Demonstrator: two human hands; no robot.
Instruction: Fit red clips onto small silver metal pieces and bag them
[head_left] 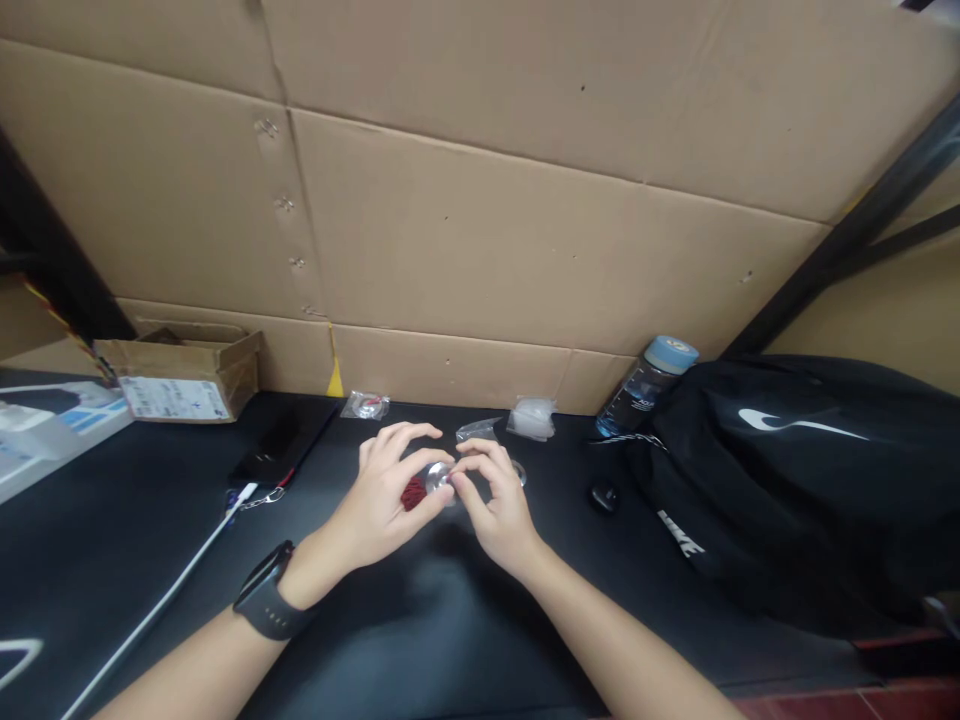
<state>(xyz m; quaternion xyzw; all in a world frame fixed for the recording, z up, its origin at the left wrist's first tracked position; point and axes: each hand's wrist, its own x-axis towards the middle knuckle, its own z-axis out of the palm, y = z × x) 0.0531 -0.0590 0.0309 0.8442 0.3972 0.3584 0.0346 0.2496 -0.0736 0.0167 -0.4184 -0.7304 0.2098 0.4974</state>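
Note:
Over the dark table, my left hand (386,495) has its thumb and index finger closed on a small shiny silver disc (437,476). My right hand (495,500) pinches at the disc's right edge with thumb and fingertips; whether it also grips a smaller part there is hidden. A dark red bundle of cord (413,493) shows beneath my left fingers, and I cannot tell whether they touch it. Behind my right hand, a shiny ring-shaped piece (519,472) is partly covered. Just beyond the fingers lies a clear plastic bag (480,430).
Along the cardboard wall are a bagged round item (365,405), white packets (532,418) and a blue-capped bottle (645,385). A black backpack (795,490) fills the right side, beside a small black object (603,494). At left are a phone (281,440), white cable (161,600) and carton (184,375).

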